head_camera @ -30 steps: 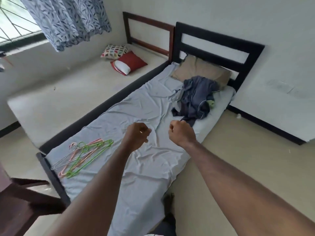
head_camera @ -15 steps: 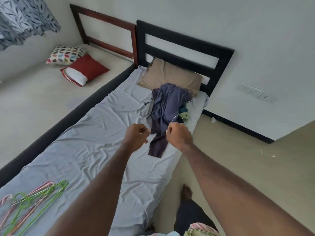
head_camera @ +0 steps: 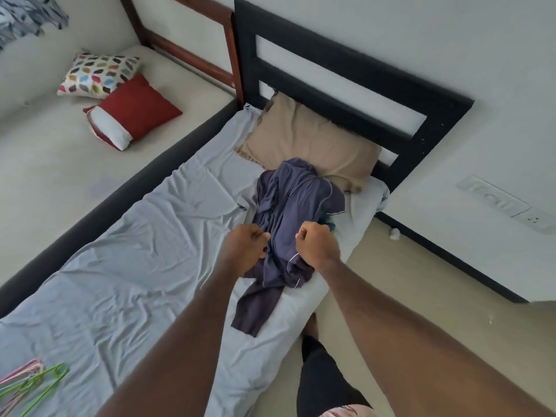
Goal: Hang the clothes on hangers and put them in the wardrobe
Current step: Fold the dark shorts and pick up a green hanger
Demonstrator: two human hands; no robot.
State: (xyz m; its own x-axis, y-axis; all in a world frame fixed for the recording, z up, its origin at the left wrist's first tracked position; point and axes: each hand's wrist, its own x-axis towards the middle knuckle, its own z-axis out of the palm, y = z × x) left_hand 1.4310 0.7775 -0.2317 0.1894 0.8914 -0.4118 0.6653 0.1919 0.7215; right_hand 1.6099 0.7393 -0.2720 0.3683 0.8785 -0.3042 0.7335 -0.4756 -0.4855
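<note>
A heap of dark blue-grey clothes (head_camera: 296, 200) lies crumpled on the grey-sheeted bed (head_camera: 135, 266), against a tan pillow (head_camera: 307, 139); something green and blue peeks out at its right edge. My left hand (head_camera: 245, 251) and my right hand (head_camera: 317, 245) are both curled into fists over the near part of the heap, holding nothing that I can see. Green and pink plastic hangers (head_camera: 33, 383) lie on the sheet at the lower left. No wardrobe is in view.
A black headboard (head_camera: 346, 73) stands against the wall behind the pillow. A second, beige bed on the left carries a red cushion (head_camera: 135, 109) and a patterned cushion (head_camera: 96, 73). Bare floor (head_camera: 421, 275) runs along the bed's right side, where my leg shows.
I have stepped toward the head of the bed. The clothes heap has come from well ahead to under my fists, and the hangers have slid to the lower left corner.
</note>
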